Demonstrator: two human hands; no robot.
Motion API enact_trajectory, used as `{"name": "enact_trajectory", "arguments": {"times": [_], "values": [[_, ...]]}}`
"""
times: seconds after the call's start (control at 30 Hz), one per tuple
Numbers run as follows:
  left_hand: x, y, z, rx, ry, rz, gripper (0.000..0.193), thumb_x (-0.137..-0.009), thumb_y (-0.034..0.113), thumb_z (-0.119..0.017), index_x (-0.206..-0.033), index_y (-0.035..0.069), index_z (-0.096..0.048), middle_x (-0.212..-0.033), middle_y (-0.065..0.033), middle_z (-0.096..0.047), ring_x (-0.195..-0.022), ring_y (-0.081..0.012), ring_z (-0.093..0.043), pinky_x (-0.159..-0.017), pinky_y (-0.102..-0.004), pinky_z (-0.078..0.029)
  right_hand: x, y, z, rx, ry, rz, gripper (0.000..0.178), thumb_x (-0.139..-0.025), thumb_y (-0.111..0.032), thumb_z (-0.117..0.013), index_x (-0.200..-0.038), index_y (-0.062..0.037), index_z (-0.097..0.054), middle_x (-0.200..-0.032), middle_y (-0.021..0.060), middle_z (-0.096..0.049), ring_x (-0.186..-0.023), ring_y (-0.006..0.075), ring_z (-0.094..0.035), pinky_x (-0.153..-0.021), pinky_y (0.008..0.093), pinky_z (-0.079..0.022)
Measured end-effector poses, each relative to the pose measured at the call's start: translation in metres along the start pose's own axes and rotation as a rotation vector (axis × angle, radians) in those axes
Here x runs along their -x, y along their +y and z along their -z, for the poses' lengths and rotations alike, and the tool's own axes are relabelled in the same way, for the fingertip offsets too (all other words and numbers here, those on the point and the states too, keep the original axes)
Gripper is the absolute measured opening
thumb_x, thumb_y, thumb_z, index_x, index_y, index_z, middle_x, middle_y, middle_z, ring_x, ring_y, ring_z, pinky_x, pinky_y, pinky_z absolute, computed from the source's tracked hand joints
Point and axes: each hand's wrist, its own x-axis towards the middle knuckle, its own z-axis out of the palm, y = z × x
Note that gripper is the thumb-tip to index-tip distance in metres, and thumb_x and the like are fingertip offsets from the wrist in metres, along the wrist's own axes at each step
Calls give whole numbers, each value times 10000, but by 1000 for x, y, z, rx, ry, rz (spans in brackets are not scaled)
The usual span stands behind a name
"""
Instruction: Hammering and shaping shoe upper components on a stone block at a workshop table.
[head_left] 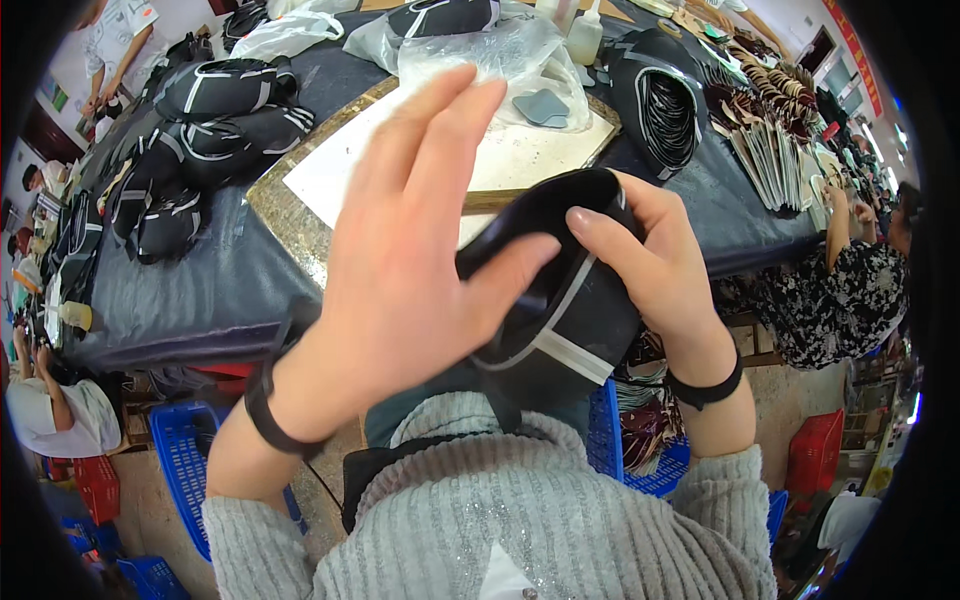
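A black shoe upper point(595, 325) with pale grey trim strips is held up in front of my chest, over the near edge of the table. My right hand point(668, 260) grips its right rim, thumb on the inner side and fingers wrapped around the outside. Beside its left rim, my left hand point(400, 260) is open and slightly blurred, with the fingers stretched upward. The left thumb reaches across the upper's opening; whether it touches the lining I cannot tell. Behind the hands, a white sheet point(330, 182) lies on a board point(270, 205).
On the board rest a clear plastic bag point(480, 55) and a small grey piece point(542, 108). Glue-type bottles point(584, 40) stand behind. Black uppers are piled left point(205, 145) and stacked right point(665, 100), near fanned pieces point(770, 165). Blue baskets point(180, 450) flank me; other people work at both sides.
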Motion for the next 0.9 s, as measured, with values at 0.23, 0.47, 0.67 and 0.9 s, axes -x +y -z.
{"name": "enact_trajectory", "arguments": {"times": [0.23,0.47,0.67,0.9], "values": [[-31,-55,4,847,-500,682,228,-976,222,-536,-934,15,-621,-713,3,-596,-635,-48,-567,-562,-202,-469,-34,2,42,-123,-208,-361,185,-831,-79,-593,-961,30,-666,-871,44,-678,-762,81,-619,-674,223,-487],[-28,-30,-9,745,-760,691,291,-948,210,-586,-1133,-14,-607,-926,-21,-674,-800,-74,-620,-723,-214,-498,-37,4,29,182,-20,-362,144,-842,-138,-624,-803,-6,-662,-700,-10,-639,-582,44,-560,-535,195,-439],[-26,-68,-28,1185,-701,898,234,-889,63,-596,-1091,-48,-640,-936,-56,-698,-806,-92,-649,-748,-220,-510,-41,-4,46,146,-26,-488,251,-780,-146,-694,-954,17,-613,-800,34,-623,-666,79,-584,-563,234,-479],[-41,-73,-42,1267,-695,936,213,-877,37,-568,-1052,-59,-645,-915,-75,-696,-777,-106,-656,-739,-226,-516,-33,-7,56,16,15,-346,172,-794,-112,-596,-817,45,-662,-821,84,-651,-735,134,-593,-668,277,-494]]}}
